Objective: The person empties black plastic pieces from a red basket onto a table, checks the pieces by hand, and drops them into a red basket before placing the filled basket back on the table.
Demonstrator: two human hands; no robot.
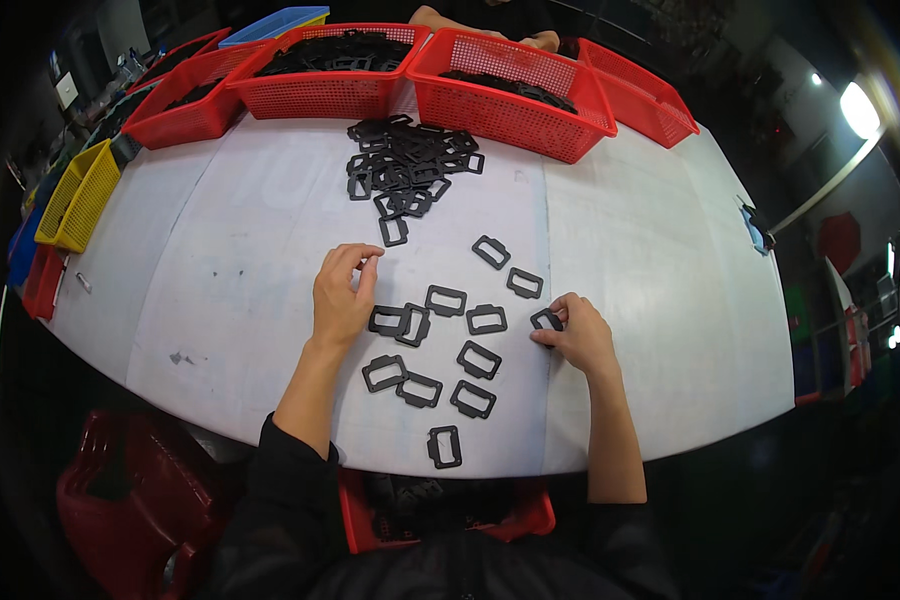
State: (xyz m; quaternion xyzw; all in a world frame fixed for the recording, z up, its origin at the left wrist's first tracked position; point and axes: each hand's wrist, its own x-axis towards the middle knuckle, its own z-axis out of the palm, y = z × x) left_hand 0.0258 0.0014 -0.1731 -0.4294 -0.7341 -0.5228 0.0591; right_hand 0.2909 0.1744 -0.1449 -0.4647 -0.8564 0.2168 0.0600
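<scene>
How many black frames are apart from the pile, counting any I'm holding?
12: one frame in your right hand; two farther off to its left; four between it and your left hand; five nearer you. Your hands might hide others.

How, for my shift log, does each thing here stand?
Left hand: no frame visible in it
Right hand: pinching a black frame
Loose frames: spread flat, some overlapping
Frame pile: heaped, overlapping
Two middle red baskets: holding black pieces
Lamp: lit
</scene>
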